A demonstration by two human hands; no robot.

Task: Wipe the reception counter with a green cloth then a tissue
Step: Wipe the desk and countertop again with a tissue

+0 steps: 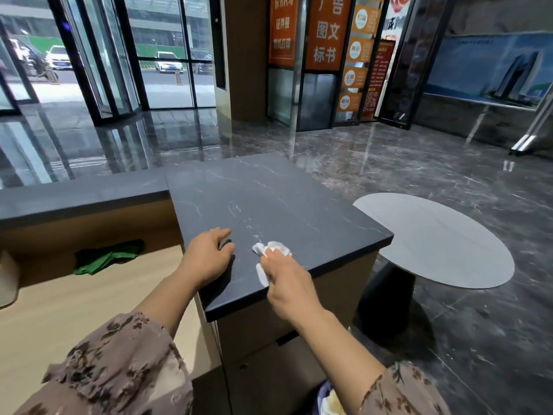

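Right hand (288, 284) grips crumpled white tissue (273, 247); left hand (206, 256) rests loose, empty; dark veined stone desk (269, 190) stretches ahead.

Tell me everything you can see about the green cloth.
The green cloth looks like soft fabric, bunched into loose, uneven folds rather than spread flat. It lies on the pale wooden desk, toward its back, lower than and left of the dark stone counter. Its far end sits in shadow. Nothing touches it except the desk beneath it.
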